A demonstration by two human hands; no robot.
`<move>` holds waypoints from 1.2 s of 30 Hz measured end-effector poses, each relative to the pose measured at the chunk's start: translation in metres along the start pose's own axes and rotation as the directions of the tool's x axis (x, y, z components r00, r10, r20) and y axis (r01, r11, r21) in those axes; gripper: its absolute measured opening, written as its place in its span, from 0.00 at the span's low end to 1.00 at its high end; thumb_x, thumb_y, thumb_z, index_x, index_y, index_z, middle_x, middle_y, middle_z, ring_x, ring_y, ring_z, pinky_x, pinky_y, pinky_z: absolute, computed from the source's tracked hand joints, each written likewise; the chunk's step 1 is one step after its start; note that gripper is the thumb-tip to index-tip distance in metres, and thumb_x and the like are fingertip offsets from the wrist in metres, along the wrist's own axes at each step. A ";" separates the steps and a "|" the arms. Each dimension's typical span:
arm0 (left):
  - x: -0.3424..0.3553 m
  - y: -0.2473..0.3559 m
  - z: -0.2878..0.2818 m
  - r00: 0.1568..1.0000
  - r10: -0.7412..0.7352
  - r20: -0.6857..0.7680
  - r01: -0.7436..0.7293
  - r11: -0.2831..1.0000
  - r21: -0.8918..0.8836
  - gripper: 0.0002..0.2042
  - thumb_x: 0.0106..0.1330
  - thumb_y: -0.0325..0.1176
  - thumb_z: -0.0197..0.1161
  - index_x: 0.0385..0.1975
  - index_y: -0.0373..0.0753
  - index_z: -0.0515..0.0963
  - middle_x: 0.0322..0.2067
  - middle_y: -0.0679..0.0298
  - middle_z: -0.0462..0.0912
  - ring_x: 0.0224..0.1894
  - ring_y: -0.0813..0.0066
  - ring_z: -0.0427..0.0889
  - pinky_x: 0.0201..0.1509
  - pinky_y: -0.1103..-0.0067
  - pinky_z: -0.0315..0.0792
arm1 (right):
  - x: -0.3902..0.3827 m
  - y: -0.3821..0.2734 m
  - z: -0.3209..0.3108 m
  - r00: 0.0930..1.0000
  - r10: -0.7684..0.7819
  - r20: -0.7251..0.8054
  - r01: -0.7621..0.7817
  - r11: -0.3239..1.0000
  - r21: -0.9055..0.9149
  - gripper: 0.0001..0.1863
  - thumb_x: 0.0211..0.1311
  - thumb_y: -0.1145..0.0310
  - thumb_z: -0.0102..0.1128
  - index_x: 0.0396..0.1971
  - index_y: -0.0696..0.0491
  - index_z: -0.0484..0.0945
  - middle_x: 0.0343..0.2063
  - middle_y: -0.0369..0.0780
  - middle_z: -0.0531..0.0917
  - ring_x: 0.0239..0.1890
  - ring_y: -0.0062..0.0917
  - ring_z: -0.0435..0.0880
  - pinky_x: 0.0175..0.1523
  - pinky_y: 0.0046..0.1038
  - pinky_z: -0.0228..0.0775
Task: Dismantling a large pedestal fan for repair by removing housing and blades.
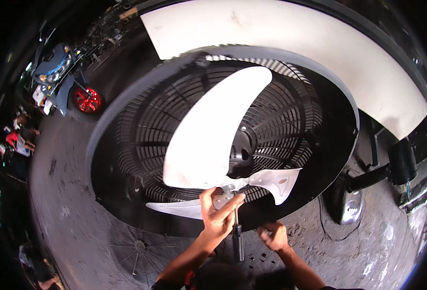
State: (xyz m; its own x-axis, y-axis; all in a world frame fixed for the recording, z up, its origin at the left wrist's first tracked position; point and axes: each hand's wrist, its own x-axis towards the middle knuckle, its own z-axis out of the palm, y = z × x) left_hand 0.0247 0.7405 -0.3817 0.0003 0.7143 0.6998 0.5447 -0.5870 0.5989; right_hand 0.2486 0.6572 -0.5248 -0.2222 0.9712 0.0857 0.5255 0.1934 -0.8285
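Observation:
A large white fan blade assembly [208, 130] sits in front of a round black fan housing [320, 164]. My left hand [218, 217] grips the assembly's metal hub, fingers on one side and thumb on the other. A screwdriver [238, 244] stands with its tip end at the hub and its dark handle toward me; its shaft passes right beside my left thumb. My right hand [274, 237] is apart from the screwdriver, to the right of its handle. Its fingers are curled, and anything between them is too small to make out.
A round wire fan grille [140, 247] lies on the floor at lower left. On the right are a stand with a dark motor [403, 159] and a grey device [352, 208] with a cable. A white panel [291, 29] stands behind. A motorcycle [61, 77] is parked at far left.

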 end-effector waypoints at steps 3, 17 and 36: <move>0.004 0.002 -0.007 0.998 -0.007 0.058 0.003 0.997 0.081 0.13 0.49 0.25 0.65 0.35 0.41 0.86 0.46 0.53 0.66 0.39 0.64 0.75 0.40 0.75 0.72 | 0.007 -0.041 -0.011 0.903 0.430 -0.006 -0.419 0.882 0.216 0.26 0.49 0.56 0.67 0.45 0.55 0.71 0.30 0.49 0.84 0.30 0.46 0.82 0.42 0.42 0.73; -0.035 0.000 -0.001 0.979 -0.136 0.151 0.135 0.991 0.013 0.21 0.41 0.21 0.75 0.35 0.56 0.87 0.48 0.56 0.54 0.55 0.57 0.61 0.55 0.69 0.64 | 0.048 -0.193 -0.070 0.861 0.191 0.472 -0.447 0.728 0.520 0.28 0.60 0.73 0.59 0.59 0.56 0.60 0.40 0.50 0.81 0.43 0.36 0.83 0.46 0.32 0.73; 0.012 -0.022 -0.024 0.845 -0.374 0.382 0.409 0.913 -0.010 0.22 0.57 0.41 0.70 0.44 0.31 0.75 0.38 0.50 0.80 0.41 0.54 0.79 0.48 0.69 0.71 | 0.120 -0.090 -0.033 0.956 -0.236 -0.176 0.260 0.957 0.129 0.19 0.52 0.77 0.64 0.46 0.64 0.74 0.36 0.51 0.80 0.35 0.45 0.79 0.42 0.36 0.72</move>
State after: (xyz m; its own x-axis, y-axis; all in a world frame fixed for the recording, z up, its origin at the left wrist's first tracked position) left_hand -0.0068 0.7527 -0.3773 0.1172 0.9688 0.2184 0.4885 -0.2477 0.8367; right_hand 0.2018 0.7606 -0.4215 -0.1920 0.9072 0.3744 0.3393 0.4193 -0.8420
